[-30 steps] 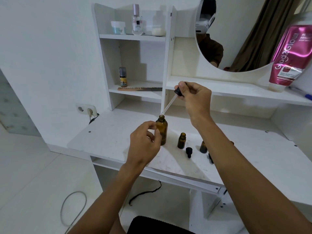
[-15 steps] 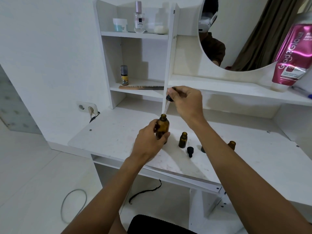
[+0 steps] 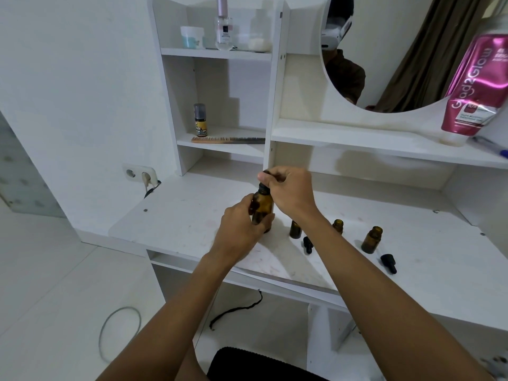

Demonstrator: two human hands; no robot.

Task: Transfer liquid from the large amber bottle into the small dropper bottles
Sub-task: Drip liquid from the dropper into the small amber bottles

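Head view, looking down over a white vanity desk (image 3: 192, 215). Left hand (image 3: 242, 229) wrapped around the body of the large amber bottle (image 3: 262, 207), held upright near the middle of the desk (whether its base touches the surface or floats just clear, cannot tell). Right hand (image 3: 291, 191) pinched on the black dropper cap (image 3: 265, 187) seated at the bottle's neck. Both grips clenched, one on glass, one on cap.

Glass by the look of it: rigid, smooth, probably breakable if dropped, likely slippery if any liquid runs down the side. Probably light enough for one hand. Best taken around the widest part of the body, as here, with the cap handled at its hard collar, not the soft bulb (a squeeze there would likely push liquid out).

To the right, three small dropper bottles: one (image 3: 295, 229) just beside the right forearm, another (image 3: 338, 226) partly hidden behind it, a third (image 3: 371, 240) farther out. All apparently uncapped. Two loose black droppers (image 3: 307, 244) (image 3: 388, 263) lying on the desk near them. Forearm crossing above the nearest small bottle, so a careless sweep could topple it.

Above, shelves with a comb (image 3: 228, 139), a small spray bottle (image 3: 200, 119), a jar (image 3: 192, 37), a pink tube (image 3: 478, 86) and a round mirror (image 3: 384, 64), all well clear.
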